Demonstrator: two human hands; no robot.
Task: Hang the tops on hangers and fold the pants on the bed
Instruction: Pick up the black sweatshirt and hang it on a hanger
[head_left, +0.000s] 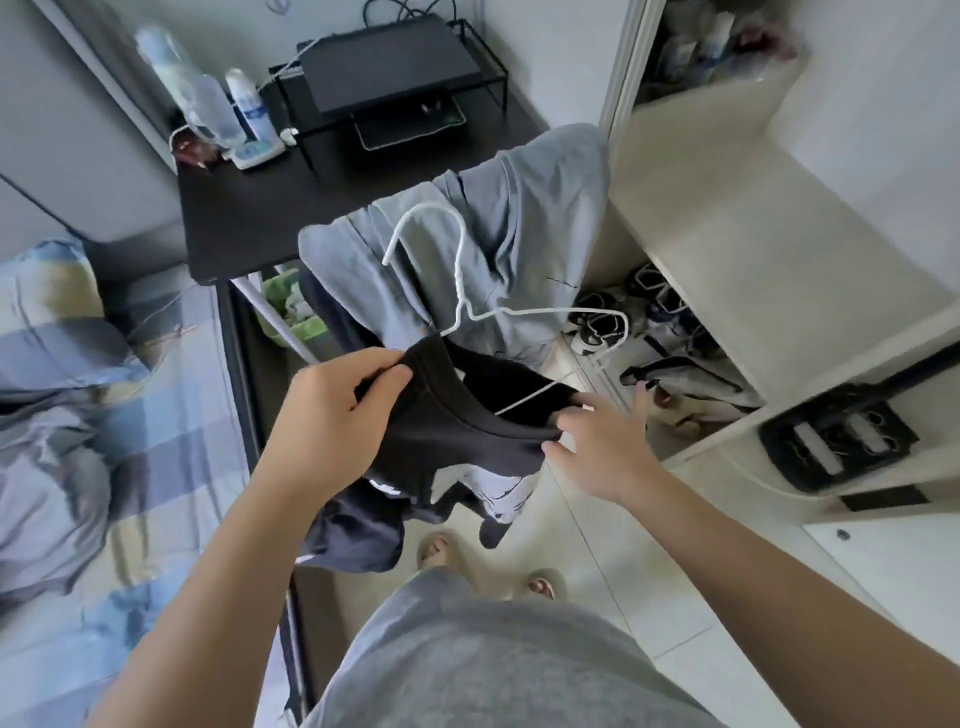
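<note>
Top (452, 431), black cloth with unreadable white print, hangs half on a white wire hanger (550, 310); left hand (337, 410) grips its collar, right hand (602, 447) touches it, fingers spread.

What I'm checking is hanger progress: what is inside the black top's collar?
One arm of the white hanger runs into the collar of the black top, gripped by the left hand; hook and other arm are outside. Fabric hides the rest.

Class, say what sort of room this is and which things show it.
Probably a small bedroom: a bed with checked bedding on the left, an open cupboard holding shoes, and a desk between them.
</note>
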